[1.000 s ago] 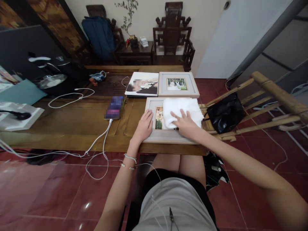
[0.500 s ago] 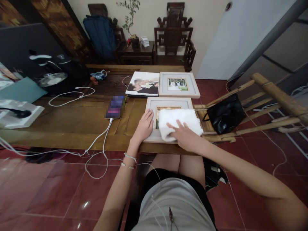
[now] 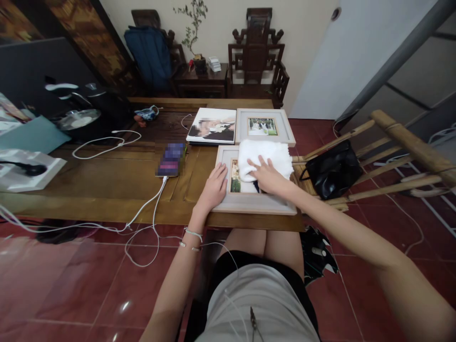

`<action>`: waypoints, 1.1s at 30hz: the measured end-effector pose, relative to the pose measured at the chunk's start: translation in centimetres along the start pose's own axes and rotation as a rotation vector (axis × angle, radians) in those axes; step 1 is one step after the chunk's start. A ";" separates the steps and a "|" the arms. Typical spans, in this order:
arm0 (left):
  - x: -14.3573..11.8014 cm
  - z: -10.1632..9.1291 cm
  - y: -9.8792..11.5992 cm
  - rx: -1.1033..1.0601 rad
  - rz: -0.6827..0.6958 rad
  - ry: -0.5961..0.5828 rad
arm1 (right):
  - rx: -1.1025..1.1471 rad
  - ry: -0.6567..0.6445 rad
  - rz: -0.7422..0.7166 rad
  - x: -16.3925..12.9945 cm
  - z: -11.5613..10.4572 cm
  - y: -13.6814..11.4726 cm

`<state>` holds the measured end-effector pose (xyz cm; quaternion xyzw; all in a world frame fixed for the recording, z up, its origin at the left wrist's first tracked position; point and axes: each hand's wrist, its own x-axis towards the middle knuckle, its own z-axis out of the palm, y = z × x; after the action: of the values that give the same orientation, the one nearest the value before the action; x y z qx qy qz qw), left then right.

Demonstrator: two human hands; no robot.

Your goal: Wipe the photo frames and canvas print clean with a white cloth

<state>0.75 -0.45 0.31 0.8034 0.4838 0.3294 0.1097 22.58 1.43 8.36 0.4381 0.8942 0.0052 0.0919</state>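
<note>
My left hand (image 3: 214, 186) lies flat on the left side of a light wooden picture frame (image 3: 256, 205), its fingers stretched out. Spread fingers of my right hand (image 3: 265, 175) press down on a folded white cloth (image 3: 281, 159). This cloth covers the upper right of the frame and hides much of the photo (image 3: 235, 178) inside. Directly behind sits a second picture frame (image 3: 242, 126) with a photo of people outdoors. To its left, a photo book or panel (image 3: 217, 114) with a white top lies flat on the wooden table (image 3: 117, 180).
A phone (image 3: 171, 159) on a white charging cable (image 3: 156, 194) lies left of my hands. Farther left are a power strip (image 3: 32, 173) and a kettle set (image 3: 80, 118). On the right, a bamboo chair (image 3: 399, 130) holds a black bag (image 3: 333, 168).
My right hand has slid the white cloth away from me, toward the frame's far edge, uncovering its lower right part. The left hand has stayed in place.
</note>
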 end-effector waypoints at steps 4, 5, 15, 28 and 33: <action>0.0 0.1 0.1 0.008 -0.008 0.007 | 0.077 -0.123 -0.114 -5.0 -2.0 -3.0; 0.0 0.1 0.1 0.012 -0.015 0.002 | 0.107 -0.148 -0.160 -6.2 -2.6 -3.6; 0.0 -0.6 0.8 -0.124 -0.113 0.010 | 0.104 -0.099 -0.238 -5.7 -2.2 -7.1; -0.2 -0.9 1.1 -0.184 -0.116 0.084 | -0.042 0.221 -0.019 6.4 -0.7 -3.2; -0.2 -1.2 1.1 -0.208 -0.124 0.123 | 0.004 0.104 -0.048 4.5 -1.2 -5.1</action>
<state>0.74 -1.36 1.67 0.7346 0.5014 0.4190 0.1828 15.68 1.93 8.39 0.4158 0.9080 0.0241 0.0448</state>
